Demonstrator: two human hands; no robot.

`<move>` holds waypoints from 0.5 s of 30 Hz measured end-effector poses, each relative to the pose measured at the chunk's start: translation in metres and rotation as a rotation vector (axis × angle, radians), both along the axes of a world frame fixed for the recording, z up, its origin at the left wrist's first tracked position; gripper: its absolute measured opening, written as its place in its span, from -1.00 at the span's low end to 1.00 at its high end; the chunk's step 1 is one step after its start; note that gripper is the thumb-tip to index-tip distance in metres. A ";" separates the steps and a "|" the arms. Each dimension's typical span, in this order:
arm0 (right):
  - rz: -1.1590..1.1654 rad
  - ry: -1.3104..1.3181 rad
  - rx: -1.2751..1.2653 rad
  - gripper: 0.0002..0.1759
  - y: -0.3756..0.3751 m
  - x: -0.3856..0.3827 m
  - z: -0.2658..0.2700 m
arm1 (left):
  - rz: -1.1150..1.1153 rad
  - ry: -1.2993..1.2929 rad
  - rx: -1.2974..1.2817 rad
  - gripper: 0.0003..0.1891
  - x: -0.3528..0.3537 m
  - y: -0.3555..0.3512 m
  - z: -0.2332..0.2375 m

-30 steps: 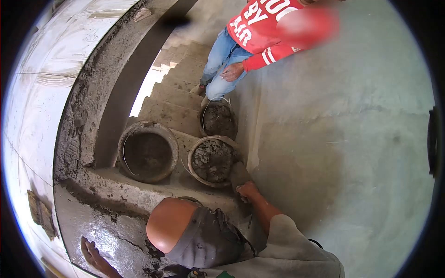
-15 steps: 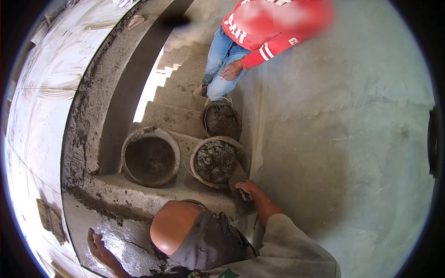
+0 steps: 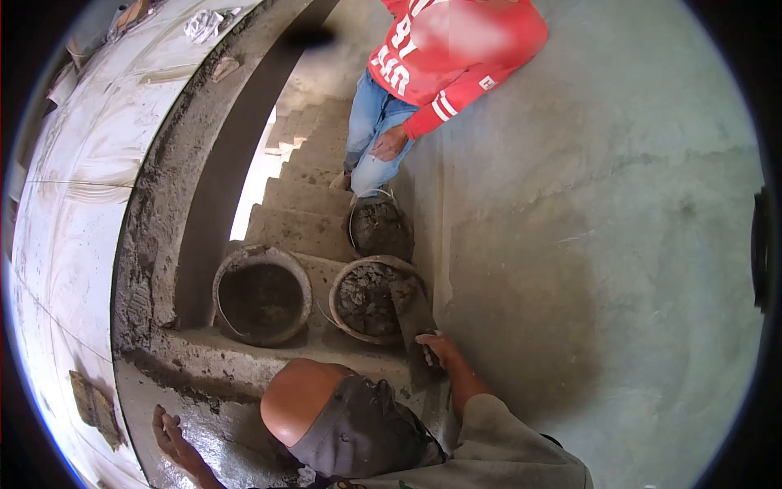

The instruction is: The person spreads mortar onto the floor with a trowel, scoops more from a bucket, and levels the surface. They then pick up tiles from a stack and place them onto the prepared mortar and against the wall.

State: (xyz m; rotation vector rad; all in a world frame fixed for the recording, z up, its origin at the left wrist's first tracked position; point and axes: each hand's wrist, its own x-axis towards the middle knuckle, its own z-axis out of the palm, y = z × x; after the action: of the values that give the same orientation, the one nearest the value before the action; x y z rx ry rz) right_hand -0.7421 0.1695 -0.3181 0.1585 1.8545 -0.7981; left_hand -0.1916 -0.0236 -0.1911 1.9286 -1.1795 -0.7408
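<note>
Nearby, co-worker's hand (image 3: 440, 349) grips probable trowel (image 3: 416, 324) at mortar bucket (image 3: 379, 260).

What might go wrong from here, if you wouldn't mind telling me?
The flat tool, held in a co-worker's hand, overlaps the near bucket's rim, so grey mix might spill over.

The jeans-clad legs look very close to the far bucket, so a step might knock it.

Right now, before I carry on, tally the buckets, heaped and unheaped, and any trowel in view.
Round grey-brown buckets heaped with dark, lumpy mix: 2
Round grey-brown bucket with no heap showing: 1
Broad, flat-bladed dark trowel: 1
Total: 4
</note>
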 end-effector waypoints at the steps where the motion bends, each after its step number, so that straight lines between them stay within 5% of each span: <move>1: 0.004 0.004 -0.014 -0.74 0.000 0.003 0.000 | -0.006 0.009 0.021 -0.46 -0.009 0.002 0.008; 4: -0.088 0.069 -0.050 -0.69 -0.002 0.009 0.002 | -0.032 0.031 -0.031 -0.47 0.003 0.003 -0.001; 7: -0.124 0.140 -0.010 -0.42 -0.011 0.004 0.023 | -0.097 0.113 -0.132 -0.44 0.043 -0.003 -0.046; 9: 0.044 0.139 -0.115 -0.29 -0.009 0.008 0.042 | -0.137 0.228 -0.092 -0.29 0.061 0.004 -0.047; 11: 0.220 0.109 -0.075 -0.21 -0.023 0.006 0.079 | -0.112 0.242 -0.186 -0.45 0.061 0.004 -0.034; 12: 0.272 0.353 -0.156 -0.25 -0.047 0.035 0.139 | -0.129 0.216 -0.178 -0.49 0.066 0.004 -0.021; 14: 0.602 0.425 0.089 -0.44 -0.060 0.017 0.138 | -0.038 0.263 -0.194 -0.58 0.051 0.009 0.015; 15: 0.674 0.429 -0.044 -0.53 -0.066 0.014 0.141 | 0.010 0.206 -0.161 -0.61 0.048 0.013 0.029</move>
State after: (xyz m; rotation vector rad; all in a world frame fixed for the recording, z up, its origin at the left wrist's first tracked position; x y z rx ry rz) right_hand -0.7284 0.1037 -0.1774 -0.6840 2.0912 -0.4094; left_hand -0.1432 -0.0105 -0.1619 1.6814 -1.0679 -0.7934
